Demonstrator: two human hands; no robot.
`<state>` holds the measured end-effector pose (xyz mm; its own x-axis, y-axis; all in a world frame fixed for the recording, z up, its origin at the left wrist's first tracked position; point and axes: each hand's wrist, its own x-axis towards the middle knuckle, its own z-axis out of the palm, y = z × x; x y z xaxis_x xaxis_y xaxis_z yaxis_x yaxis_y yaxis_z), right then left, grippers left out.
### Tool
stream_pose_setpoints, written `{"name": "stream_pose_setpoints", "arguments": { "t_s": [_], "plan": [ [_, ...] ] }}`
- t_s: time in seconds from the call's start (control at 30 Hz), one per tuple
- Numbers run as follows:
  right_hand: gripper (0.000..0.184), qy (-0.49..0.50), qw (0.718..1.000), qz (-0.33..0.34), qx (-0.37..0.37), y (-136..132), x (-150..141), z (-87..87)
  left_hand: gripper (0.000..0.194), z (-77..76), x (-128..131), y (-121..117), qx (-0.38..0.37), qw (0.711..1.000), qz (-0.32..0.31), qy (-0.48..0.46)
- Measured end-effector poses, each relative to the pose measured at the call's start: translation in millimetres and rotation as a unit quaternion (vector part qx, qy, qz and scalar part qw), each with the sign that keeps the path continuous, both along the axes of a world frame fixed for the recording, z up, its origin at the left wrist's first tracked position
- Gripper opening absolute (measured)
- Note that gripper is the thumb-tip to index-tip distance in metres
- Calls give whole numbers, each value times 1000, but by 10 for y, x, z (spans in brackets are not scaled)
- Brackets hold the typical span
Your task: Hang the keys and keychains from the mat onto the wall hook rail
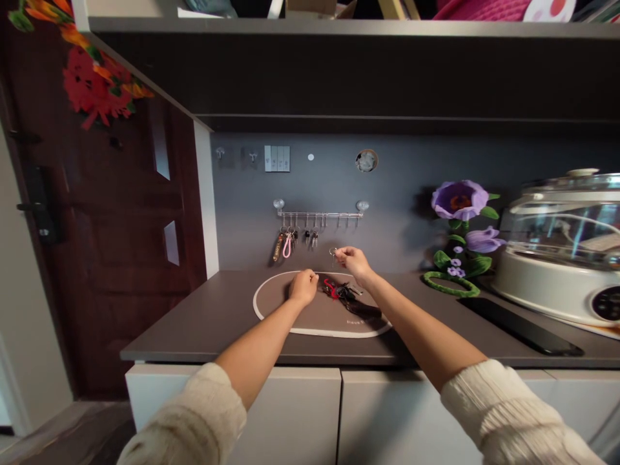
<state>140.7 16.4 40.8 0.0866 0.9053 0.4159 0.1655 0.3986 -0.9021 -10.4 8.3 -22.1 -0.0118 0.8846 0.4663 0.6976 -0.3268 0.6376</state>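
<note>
My right hand [354, 261] pinches a small metal key ring [333, 251] in front of the wall, below a clear hook rail [322, 215]. Whether a key hangs from that ring is too small to tell. Over the oval brown mat [271, 298], my left hand [303, 287] is closed, and what its fingers hold, if anything, is hidden. Between the hands a bunch of keys [346, 292] with a red piece and a dark strap lies on the mat. Several keys [294, 237] hang from the rail's left hooks, with a pink loop [287, 245] and a brown charm [278, 247].
To the right stand a purple knitted flower [460, 200] with a green ring base and a white appliance with a clear body [547, 290]. A black phone [523, 326] lies before them. A dark shelf [339, 71] overhangs the counter [194, 323]; a door [121, 278] is left.
</note>
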Motion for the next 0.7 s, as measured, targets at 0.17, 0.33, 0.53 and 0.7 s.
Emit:
{"name": "stream_pose_setpoints", "arguments": {
  "t_s": [0.17, 0.33, 0.53, 0.7],
  "plan": [
    [10, 15, 1000, -22, -10, 143, -54, 234, 17, -10, 17, 38, -26, 999, 5, -25],
    [11, 23, 1000, -16, -10, 285, -164, 387, 17, -18, 25, 52, -27, 999, -11, -36],
    [12, 31, 998, -46, -18, 438, -320, 500, 19, -34, 30, 89, -28, 999, -2, -32],
    [12, 47, 996, -68, -22, 551, -421, 579, 20, -26, 40, 88, -37, 999, 2, -22]
  ]
}}
